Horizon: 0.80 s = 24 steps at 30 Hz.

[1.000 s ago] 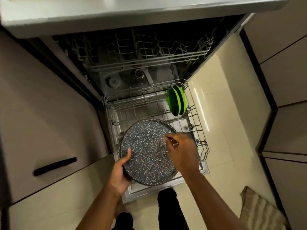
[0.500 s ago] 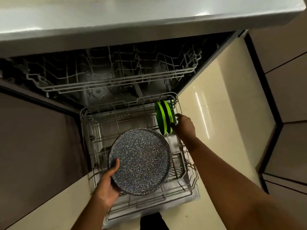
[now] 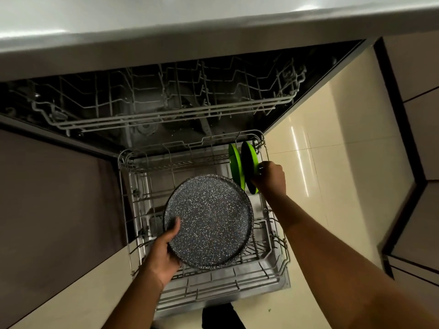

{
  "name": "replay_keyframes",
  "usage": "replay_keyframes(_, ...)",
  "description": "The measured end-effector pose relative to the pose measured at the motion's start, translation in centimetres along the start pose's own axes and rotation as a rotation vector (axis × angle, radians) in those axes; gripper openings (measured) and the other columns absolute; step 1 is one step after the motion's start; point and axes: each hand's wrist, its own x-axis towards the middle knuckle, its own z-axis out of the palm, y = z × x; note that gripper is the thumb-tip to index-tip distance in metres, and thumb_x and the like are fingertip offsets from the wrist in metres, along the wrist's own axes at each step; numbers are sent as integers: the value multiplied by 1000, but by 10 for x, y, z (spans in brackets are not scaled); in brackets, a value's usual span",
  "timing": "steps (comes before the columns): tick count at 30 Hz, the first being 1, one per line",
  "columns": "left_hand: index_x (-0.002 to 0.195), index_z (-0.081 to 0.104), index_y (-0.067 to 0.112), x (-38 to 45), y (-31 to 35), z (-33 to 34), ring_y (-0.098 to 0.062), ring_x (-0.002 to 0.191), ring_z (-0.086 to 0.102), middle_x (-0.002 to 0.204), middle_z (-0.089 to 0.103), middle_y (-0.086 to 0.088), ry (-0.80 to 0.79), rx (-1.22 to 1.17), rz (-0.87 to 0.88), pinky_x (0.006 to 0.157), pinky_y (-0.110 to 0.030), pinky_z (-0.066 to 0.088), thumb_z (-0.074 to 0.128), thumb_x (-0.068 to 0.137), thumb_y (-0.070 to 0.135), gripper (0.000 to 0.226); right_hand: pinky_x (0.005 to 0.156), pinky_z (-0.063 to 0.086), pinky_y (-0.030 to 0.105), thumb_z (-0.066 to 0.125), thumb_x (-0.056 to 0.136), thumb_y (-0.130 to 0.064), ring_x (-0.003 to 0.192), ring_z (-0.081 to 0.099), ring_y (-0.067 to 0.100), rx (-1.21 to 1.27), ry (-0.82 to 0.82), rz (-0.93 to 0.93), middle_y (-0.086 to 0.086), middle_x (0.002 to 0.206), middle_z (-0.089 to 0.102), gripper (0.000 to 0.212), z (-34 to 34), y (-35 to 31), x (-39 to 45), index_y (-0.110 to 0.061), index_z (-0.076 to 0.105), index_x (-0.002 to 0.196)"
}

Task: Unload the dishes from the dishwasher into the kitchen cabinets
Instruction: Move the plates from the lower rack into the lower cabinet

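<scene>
A round dark speckled plate point(image 3: 211, 222) is held level above the pulled-out lower rack point(image 3: 213, 288) of the open dishwasher. My left hand point(image 3: 164, 252) grips its near left rim, thumb lying on top. Two green plates stand on edge at the rack's far right corner. My right hand point(image 3: 269, 176) grips the rim of the right green plate point(image 3: 249, 167); the left green plate point(image 3: 235, 165) stands just beside it, a small gap between them.
The upper rack point(image 3: 166, 108) sits pushed in under the grey countertop point(image 3: 213, 27). A brown cabinet front point(image 3: 54, 198) lies to the left. Cream floor tiles point(image 3: 332, 150) spread to the right, edged by more cabinet fronts point(image 3: 418, 129).
My right hand left the speckled plate, reached to the far right corner and took hold of the right green plate, tilting it away from the other. My left hand keeps holding the speckled plate.
</scene>
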Motion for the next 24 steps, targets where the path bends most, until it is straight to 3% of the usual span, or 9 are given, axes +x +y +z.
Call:
replay_keyframes(4, 132, 59, 20, -2, 2, 1, -31, 115, 65, 129, 66, -9, 21, 25, 4, 91, -50, 54, 86, 68, 42, 73, 55, 46, 37, 61, 86, -17, 63, 59, 35, -58, 105, -30, 16, 73, 66, 16, -21, 1, -20, -3, 66, 81)
replay_keyframes(6, 131, 60, 19, -4, 0, 0, -32, 114, 65, 128, 66, -9, 25, 22, -3, 93, -51, 53, 87, 67, 41, 73, 53, 46, 32, 59, 80, -11, 59, 58, 32, -6, 165, 4, 13, 67, 64, 11, -38, 5, -34, -5, 69, 79)
replay_keyframes(8, 130, 61, 18, -5, -1, -1, -33, 115, 64, 129, 66, -9, 22, 15, -5, 97, -52, 50, 87, 66, 40, 73, 48, 40, 21, 61, 76, -8, 55, 55, 21, 99, 228, 47, 4, 62, 64, 14, -59, 12, -50, -9, 74, 79)
replay_keyframes(10, 129, 62, 19, -8, -1, -2, -33, 117, 63, 130, 65, -9, 16, 13, -6, 101, -53, 47, 88, 65, 40, 72, 58, 45, 16, 66, 79, -10, 60, 62, 10, 221, 283, 94, -2, 69, 69, 18, -81, 20, -71, -12, 78, 91)
replay_keyframes(12, 128, 63, 18, -11, 0, -3, -32, 115, 64, 129, 65, -10, 11, 9, -8, 102, -54, 46, 89, 64, 40, 72, 72, 57, 28, 66, 84, -12, 70, 71, 15, 412, 325, 141, -2, 82, 75, 22, -102, 27, -99, -15, 77, 103)
replay_keyframes(15, 128, 63, 16, -19, 1, -5, -32, 112, 66, 127, 67, -11, -8, -6, -20, 94, -52, 52, 87, 68, 38, 69, 64, 61, 32, 59, 85, -14, 70, 70, 10, 696, 381, 144, -6, 78, 74, 21, -118, 28, -154, -18, 76, 98)
replay_keyframes(18, 120, 69, 15, -27, 0, -1, -32, 113, 65, 128, 66, -12, -41, -29, -43, 91, -51, 53, 81, 76, 36, 50, 58, 60, 28, 60, 91, -9, 67, 69, 11, 916, 307, 163, 0, 79, 75, 22, -105, 14, -200, -22, 78, 92)
replay_keyframes(20, 113, 74, 16, -35, 1, 1, -30, 113, 66, 127, 67, -12, -48, -32, -65, 91, -48, 53, 74, 81, 36, 38, 57, 59, 27, 58, 94, -7, 68, 71, 14, 933, 180, 204, 2, 82, 76, 32, -80, 0, -221, -31, 79, 87)
replay_keyframes(24, 117, 71, 12, -51, 1, -6, -34, 114, 65, 125, 67, -17, -93, -59, -84, 84, -50, 56, 66, 85, 36, 40, 73, 61, 45, 63, 92, -5, 82, 74, 27, 927, -34, 347, 8, 89, 76, 22, -37, -23, -234, -22, 78, 90)
